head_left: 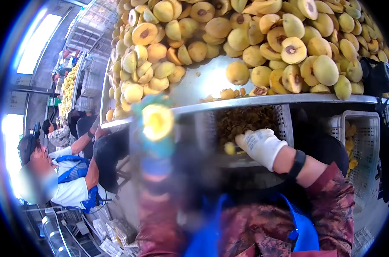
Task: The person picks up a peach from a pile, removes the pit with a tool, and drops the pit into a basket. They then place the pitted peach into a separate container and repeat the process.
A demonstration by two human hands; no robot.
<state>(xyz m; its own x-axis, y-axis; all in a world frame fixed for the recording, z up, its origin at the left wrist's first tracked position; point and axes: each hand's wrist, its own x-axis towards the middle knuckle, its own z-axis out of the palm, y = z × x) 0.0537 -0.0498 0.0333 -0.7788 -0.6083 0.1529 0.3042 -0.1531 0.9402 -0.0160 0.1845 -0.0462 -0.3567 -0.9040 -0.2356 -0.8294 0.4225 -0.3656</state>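
Note:
My left hand (156, 124), in a blue-green glove and blurred, is raised at the near edge of the metal table (245, 101). A yellow fruit half (157, 122) is in its grip. My right hand (263, 147), in a white glove, reaches over a crate (283, 122) of dark brown pieces (241, 120) below the table edge. Its fingers are closed near a small yellow piece (230, 148), and what they hold is too small to tell. Many halved yellow fruits (293, 50), some with brown pits, are heaped on the table.
At the right stands a light crate (361, 116) with yellow pieces inside. A seated person (70, 171) in a dark cap and blue apron is at the left. Farther back are other people, another fruit-covered table (68, 92) and wire racks.

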